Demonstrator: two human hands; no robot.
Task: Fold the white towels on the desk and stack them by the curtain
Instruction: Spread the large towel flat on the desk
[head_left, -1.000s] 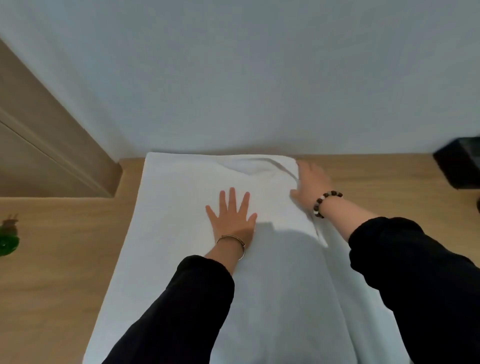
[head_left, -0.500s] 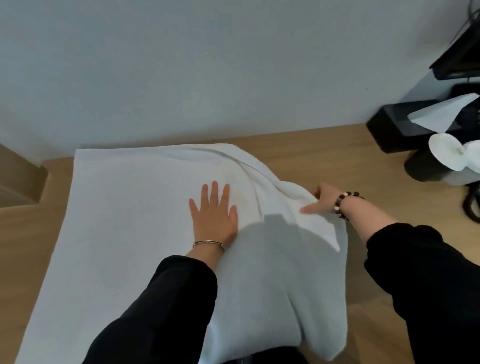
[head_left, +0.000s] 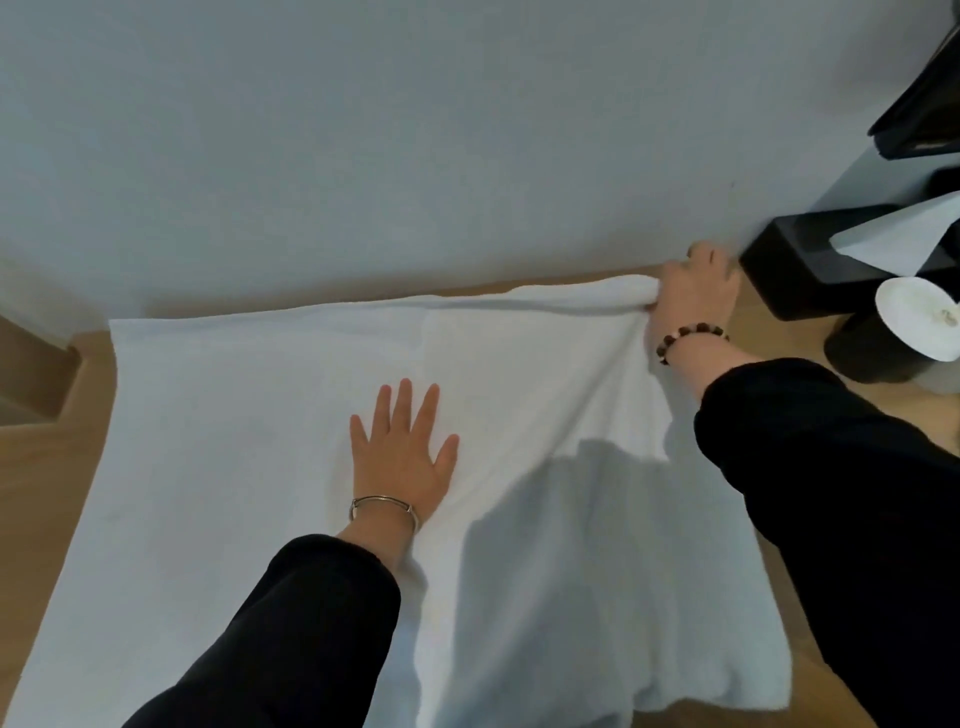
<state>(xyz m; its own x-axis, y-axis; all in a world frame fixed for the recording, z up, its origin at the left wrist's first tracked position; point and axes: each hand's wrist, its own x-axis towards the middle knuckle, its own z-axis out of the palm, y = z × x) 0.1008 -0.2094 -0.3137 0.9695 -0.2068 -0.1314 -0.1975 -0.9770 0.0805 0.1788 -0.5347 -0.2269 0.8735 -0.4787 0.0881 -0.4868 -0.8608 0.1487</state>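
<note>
Head view: left hand (head_left: 402, 457) flat, fingers straight, pins white towel (head_left: 208, 441) to desk (head_left: 41, 467); right hand (head_left: 693, 291) grips far-right corner, prob. to pull taut w/o slip.

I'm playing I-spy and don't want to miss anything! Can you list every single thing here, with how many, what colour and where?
towel: 1, white, spread over the desk, rumpled on the right
desk: 1, light wood, under the towel
wall: 1, pale grey, behind the desk
box: 1, black, far right against the wall
tissue: 1, white, sticking out of the box
paper roll: 1, white, right edge, in front of the box
dark thing: 1, black, top right corner; cannot tell what it is
left hand: 1, flat on the towel's middle
bangle: 1, silver, left wrist
right hand: 1, grips the towel's far right corner
bracelet: 1, brown beads, right wrist
sleeves: 2, black, both arms
</note>
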